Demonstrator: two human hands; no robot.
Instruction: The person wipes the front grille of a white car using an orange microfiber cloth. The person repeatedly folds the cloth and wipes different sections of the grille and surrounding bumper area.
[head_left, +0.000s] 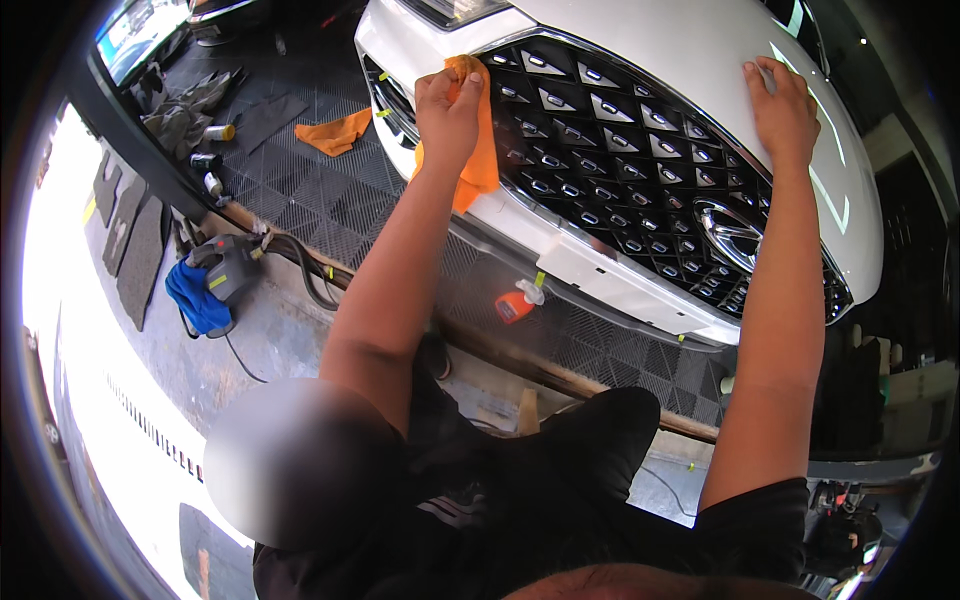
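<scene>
Clock directions taken as in the head view, 12 at the upper edge. In the left hand (450, 105) an orange cloth (483, 165) is grasped, fingers curled and thumb bent over it. The cloth is spread against the front corner of a white car, bunched at about 1 o'clock from the hand and hanging to about 5 — its long axis thus set near 12-to-6, roughly crosswise to the grille's length. The near end of the black grille (610, 140) is bordered by the cloth's 3 o'clock edge; the left hand is clearly the nearer of the two.

The right hand (785, 115) is placed well apart, at 3 o'clock from the left. Nothing is seen gripped in it; its fingers are extended and apparently rested on the white hood (640, 35), with the round emblem (730, 235) at 7 o'clock from it.

From the left hand, a second orange cloth (335, 133) is noted on the tiled floor between 8 and 9 o'clock, an orange spray bottle (514, 307) below the bumper at 5, and a grey vacuum (235, 275) — draped with a blue cloth (200, 297) — at 8.
</scene>
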